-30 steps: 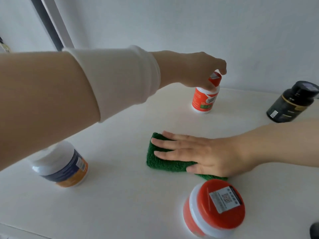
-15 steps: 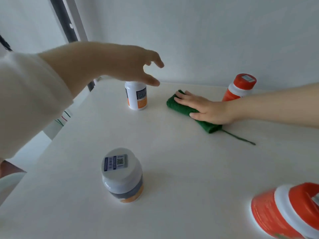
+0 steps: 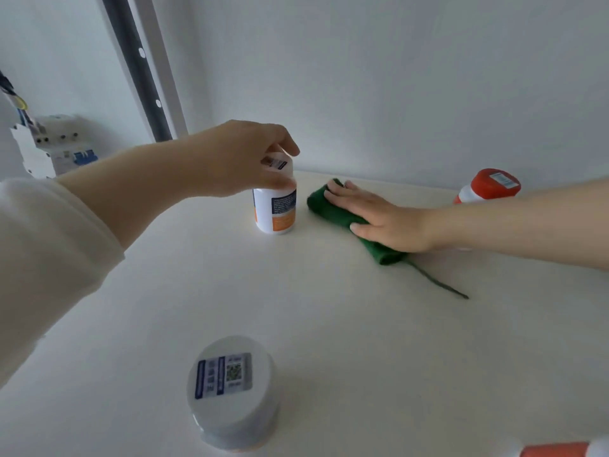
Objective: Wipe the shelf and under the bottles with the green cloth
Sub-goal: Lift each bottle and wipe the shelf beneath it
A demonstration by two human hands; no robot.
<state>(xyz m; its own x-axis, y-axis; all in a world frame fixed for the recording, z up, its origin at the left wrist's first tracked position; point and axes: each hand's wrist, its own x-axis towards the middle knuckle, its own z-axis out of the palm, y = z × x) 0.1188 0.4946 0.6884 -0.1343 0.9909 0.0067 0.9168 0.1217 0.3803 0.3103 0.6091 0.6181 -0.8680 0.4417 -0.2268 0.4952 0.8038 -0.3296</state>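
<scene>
At frame centre, the left hand (image 3: 244, 159) clamps the white plastic bottle's (image 3: 275, 206) cap; a loose cap could drop it. The right hand (image 3: 379, 216) lies flat, fingers together, on the folded green cloth (image 3: 333, 209).

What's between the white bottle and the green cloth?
Nothing. The head view shows only bare shelf between the white bottle and the green cloth.

You look at a plain pale wall (image 3: 395, 77) at twelve o'clock, evenly lit by soft, cool light. A dark upright rail with holes (image 3: 138, 70) rises at eleven o'clock beside a white post. At ten o'clock, a white breaker box with blue switches (image 3: 56, 143) hangs on the side wall.
</scene>
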